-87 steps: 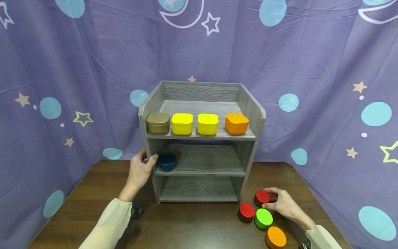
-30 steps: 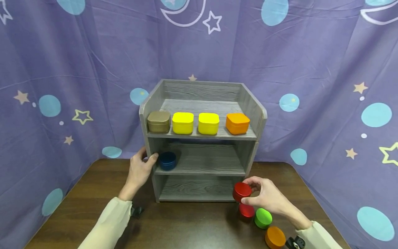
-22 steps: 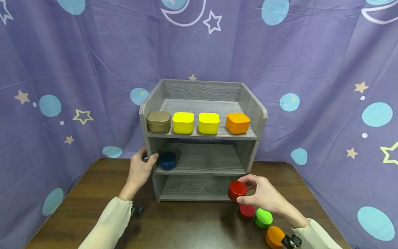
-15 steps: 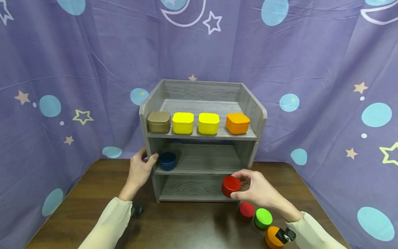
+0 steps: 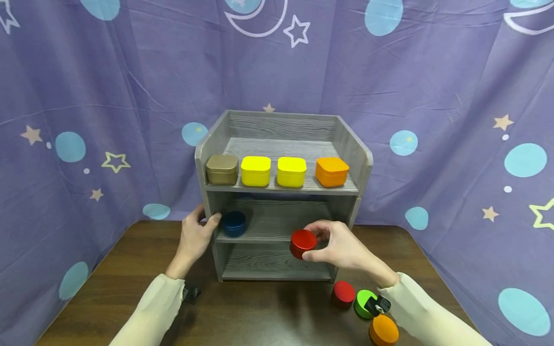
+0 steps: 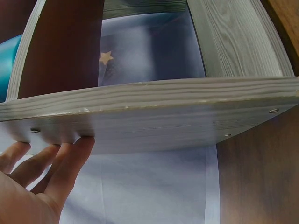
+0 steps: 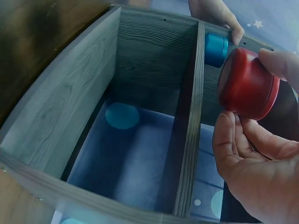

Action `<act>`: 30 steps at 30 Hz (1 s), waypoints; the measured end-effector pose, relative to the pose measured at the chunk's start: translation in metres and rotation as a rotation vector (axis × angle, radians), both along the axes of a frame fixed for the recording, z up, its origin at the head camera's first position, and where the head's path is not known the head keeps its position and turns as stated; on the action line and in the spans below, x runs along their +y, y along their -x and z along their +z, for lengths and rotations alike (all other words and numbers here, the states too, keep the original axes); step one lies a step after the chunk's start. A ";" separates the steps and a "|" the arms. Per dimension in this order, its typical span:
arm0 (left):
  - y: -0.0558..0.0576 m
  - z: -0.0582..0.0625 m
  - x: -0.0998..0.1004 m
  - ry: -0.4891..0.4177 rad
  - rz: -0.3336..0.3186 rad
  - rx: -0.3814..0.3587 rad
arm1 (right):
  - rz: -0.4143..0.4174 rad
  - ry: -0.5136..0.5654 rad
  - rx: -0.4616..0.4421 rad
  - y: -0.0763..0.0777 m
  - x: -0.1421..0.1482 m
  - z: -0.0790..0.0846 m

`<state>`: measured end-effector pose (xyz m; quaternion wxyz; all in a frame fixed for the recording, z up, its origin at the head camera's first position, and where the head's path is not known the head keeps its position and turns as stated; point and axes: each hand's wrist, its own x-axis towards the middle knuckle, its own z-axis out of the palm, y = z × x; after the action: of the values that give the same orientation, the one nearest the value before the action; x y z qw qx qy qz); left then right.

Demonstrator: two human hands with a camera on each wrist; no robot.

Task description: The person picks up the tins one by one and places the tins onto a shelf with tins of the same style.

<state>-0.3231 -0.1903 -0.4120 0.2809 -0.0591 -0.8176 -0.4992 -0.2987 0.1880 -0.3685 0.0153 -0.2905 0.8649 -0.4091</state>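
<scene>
My right hand (image 5: 339,246) holds a round red tin (image 5: 303,243) between thumb and fingers, in front of the middle board of the grey wooden shelf (image 5: 277,275). In the right wrist view the red tin (image 7: 247,84) is tilted, with the thumb on one side and fingertips on the other. My left hand (image 5: 195,236) grips the shelf's left side panel, thumb at the front edge. The left wrist view shows its fingers (image 6: 70,170) against the panel's outer face. Close to that thumb, a round blue tin (image 5: 234,224) stands on the middle board.
On the top board stand a bronze tin (image 5: 222,169), two yellow tins (image 5: 256,171) and an orange square tin (image 5: 332,172). At the right of the brown table (image 5: 242,317) are round tins: red (image 5: 344,292), green (image 5: 363,302) and orange (image 5: 384,330). A purple curtain (image 5: 277,62) hangs behind.
My right hand has picked up the red tin from the table at the right and carried it left and up towards the shelf's middle board. My left hand has stayed on the panel.
</scene>
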 end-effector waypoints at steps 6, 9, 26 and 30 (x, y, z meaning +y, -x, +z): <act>0.001 -0.001 -0.001 -0.006 0.002 0.004 | -0.034 -0.020 0.011 0.017 -0.018 0.004; 0.000 -0.003 -0.001 -0.012 -0.010 -0.005 | -0.046 -0.031 0.006 0.023 -0.024 0.003; 0.000 -0.002 -0.001 -0.016 -0.008 0.001 | -0.038 -0.058 -0.036 0.042 -0.059 0.004; 0.001 -0.002 -0.001 -0.013 -0.008 0.007 | -0.038 -0.053 -0.037 0.044 -0.066 0.003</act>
<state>-0.3243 -0.1909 -0.4139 0.2824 -0.0622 -0.8130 -0.5053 -0.3422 0.1219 -0.3656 0.0313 -0.2660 0.8803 -0.3916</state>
